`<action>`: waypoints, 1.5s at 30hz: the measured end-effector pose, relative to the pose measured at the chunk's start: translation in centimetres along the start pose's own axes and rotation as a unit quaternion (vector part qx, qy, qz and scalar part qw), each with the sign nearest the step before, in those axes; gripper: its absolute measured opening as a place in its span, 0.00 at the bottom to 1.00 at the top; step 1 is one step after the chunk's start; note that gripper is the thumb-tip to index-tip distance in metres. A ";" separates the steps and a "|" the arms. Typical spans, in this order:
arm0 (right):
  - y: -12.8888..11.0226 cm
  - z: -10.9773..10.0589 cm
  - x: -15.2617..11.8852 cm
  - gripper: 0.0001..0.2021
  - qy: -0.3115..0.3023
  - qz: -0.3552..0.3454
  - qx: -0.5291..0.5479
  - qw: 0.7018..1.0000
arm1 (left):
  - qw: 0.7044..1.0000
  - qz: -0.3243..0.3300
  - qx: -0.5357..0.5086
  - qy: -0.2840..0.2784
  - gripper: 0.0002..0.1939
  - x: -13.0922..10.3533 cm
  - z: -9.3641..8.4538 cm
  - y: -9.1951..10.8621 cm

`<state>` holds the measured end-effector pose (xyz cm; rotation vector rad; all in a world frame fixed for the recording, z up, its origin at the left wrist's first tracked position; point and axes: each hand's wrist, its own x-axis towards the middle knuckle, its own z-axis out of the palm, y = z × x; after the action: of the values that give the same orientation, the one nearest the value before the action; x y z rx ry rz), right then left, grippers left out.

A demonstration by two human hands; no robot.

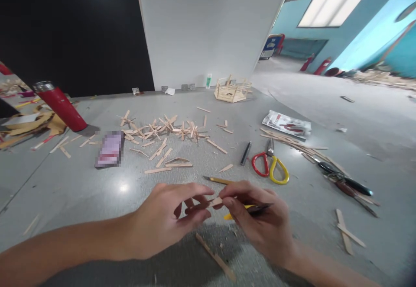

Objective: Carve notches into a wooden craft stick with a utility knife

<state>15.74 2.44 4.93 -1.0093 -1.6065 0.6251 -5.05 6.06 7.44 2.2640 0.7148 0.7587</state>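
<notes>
Close in front of me, my right hand (256, 213) pinches a short piece of wooden craft stick (216, 201) between thumb and fingertips. Tucked in the same palm is a slim yellow and black tool (230, 215), its kind mostly hidden by the fingers. My left hand (182, 213) curls around the stick piece's other end, thumb and fingers close about it. Just beyond the hands lies a craft knife (218, 180) with a yellowish handle. Below them on the table is a rough-edged craft stick (214, 254), with small shavings around it.
Many craft sticks (169, 127) lie scattered ahead. Scissors-like cutters (270, 161), a black pen-like tool (246, 153), a packet (286, 124) and pliers-like tools (346, 181) are on the right. A red flask (61, 107) and a blurred phone-shaped object (109, 149) stand left; a stick-built frame (231, 90) sits behind.
</notes>
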 end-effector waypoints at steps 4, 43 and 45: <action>0.0 0.0 -0.1 0.04 -0.007 -0.003 -0.002 1.000 | 0.998 -0.019 -0.047 -0.029 0.10 0.2 -0.5 0.5; 0.0 0.7 -1.2 0.09 0.009 -0.143 -0.142 0.979 | 0.996 -0.042 0.076 0.026 0.04 -0.2 0.3 -0.5; -0.2 0.6 -1.1 0.10 0.025 -0.146 -0.135 0.980 | 0.996 -0.066 0.057 0.015 0.05 -0.1 -0.1 -0.3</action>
<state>15.22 1.49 4.40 -0.9490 -1.7845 0.1832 -5.30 6.24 7.24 2.2847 0.9335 0.7068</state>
